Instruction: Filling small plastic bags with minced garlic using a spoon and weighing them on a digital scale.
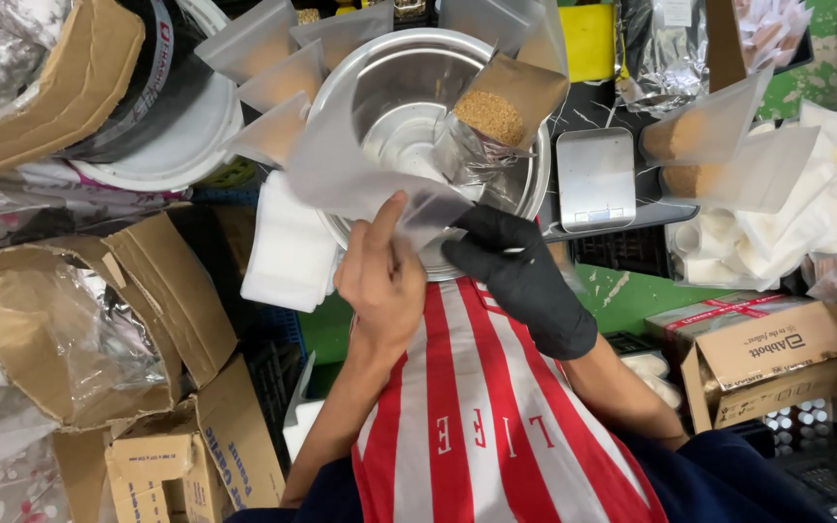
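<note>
My bare left hand (380, 281) pinches a frosted, empty pouch (360, 174) held over the near rim of a large steel bowl (535, 184). My right hand (515, 276), in a black glove, grips the same pouch at its right corner. Inside the bowl leans another pouch partly filled with brown granules (496, 111), just beyond the gloved fingers. My red-and-white striped shirt fills the bottom middle.
Several empty frosted pouches (273, 77) fan around the bowl's left rim, with a white stack (288, 252) below. A small steel scale (595, 179) sits right of the bowl, filled pouches (709, 145) beyond it. Cardboard boxes stand at left (99, 320) and right (758, 358).
</note>
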